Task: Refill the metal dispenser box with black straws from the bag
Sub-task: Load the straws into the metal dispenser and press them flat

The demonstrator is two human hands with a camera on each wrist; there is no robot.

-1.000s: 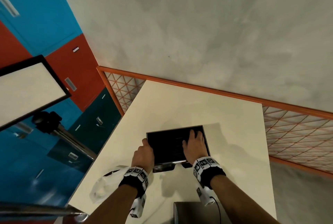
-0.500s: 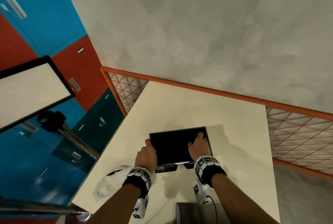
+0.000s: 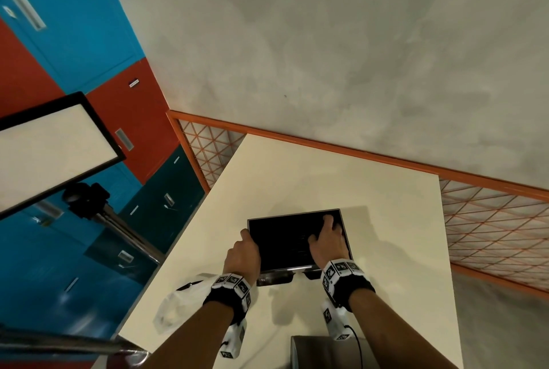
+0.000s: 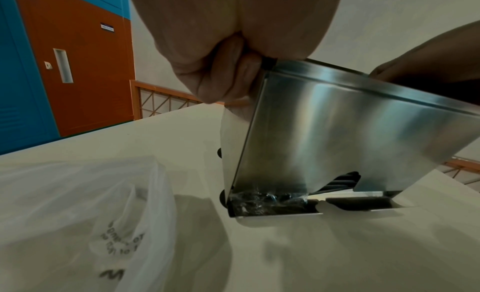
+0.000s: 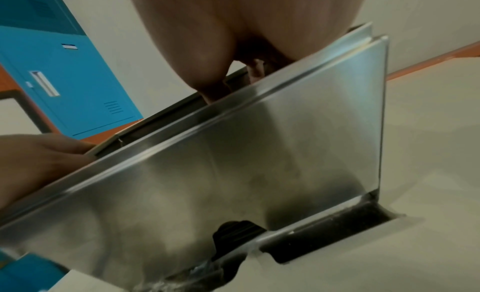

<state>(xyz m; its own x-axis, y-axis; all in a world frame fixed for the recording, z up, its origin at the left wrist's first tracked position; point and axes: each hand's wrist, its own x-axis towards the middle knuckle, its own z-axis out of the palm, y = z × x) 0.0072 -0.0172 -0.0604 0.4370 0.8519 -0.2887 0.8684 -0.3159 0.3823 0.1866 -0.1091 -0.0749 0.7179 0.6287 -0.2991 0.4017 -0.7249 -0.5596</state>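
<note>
The steel dispenser box (image 3: 294,214) stands open-topped on the cream table (image 3: 326,178), its inside dark with black straws (image 3: 282,241). My left hand (image 3: 242,252) grips the box's near left corner, fingers curled over the rim (image 4: 228,70). My right hand (image 3: 326,241) reaches into the right side of the box with spread fingers resting on the straws. In the wrist views the shiny front wall (image 4: 337,132) (image 5: 233,163) fills the picture, and straws (image 4: 340,182) (image 5: 236,232) show in the bottom slot. The right hand (image 5: 233,39) is mostly palm there, fingertips hidden inside.
A crumpled clear plastic bag (image 3: 178,303) (image 4: 78,214) lies at the table's left edge beside my left wrist. A grey metal piece (image 3: 320,352) sits at the near edge. An orange mesh railing (image 3: 386,160) runs behind the table; a light panel on a stand (image 3: 50,142) is at left.
My right hand has slid a little farther toward the back right corner inside the box. The left hand keeps its grip on the corner.
</note>
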